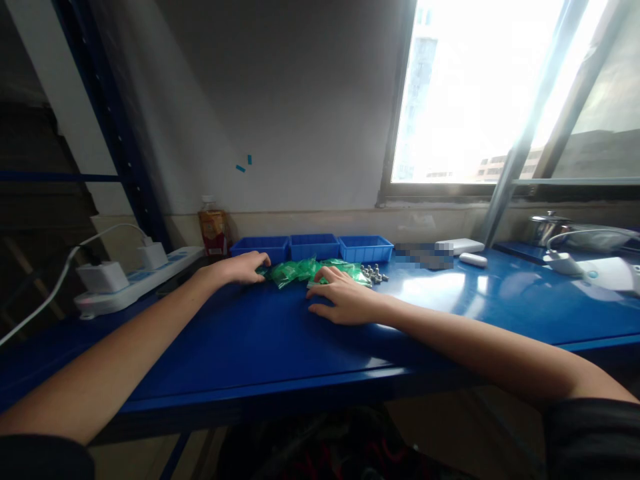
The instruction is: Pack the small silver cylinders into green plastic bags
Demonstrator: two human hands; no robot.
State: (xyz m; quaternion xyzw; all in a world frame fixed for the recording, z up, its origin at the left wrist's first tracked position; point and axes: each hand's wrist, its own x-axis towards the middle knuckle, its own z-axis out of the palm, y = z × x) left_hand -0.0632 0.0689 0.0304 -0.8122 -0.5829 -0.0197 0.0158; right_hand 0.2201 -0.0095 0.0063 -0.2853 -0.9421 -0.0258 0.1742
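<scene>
A heap of small green plastic bags (300, 270) lies on the blue table (260, 340) in front of three blue trays (313, 247). My left hand (243, 268) rests at the left end of the heap, fingers curled over a bag's edge. My right hand (343, 297) lies flat on the table with its fingers spread, the fingertips touching a small bag at the heap's right side. A cluster of small metal screws (375, 273) sits just right of the bags.
A white power strip (135, 277) with plugged chargers lies at the left edge. A bottle (213, 230) stands by the wall. White devices (460, 247) and a metal pot (547, 227) are at the right, under the window.
</scene>
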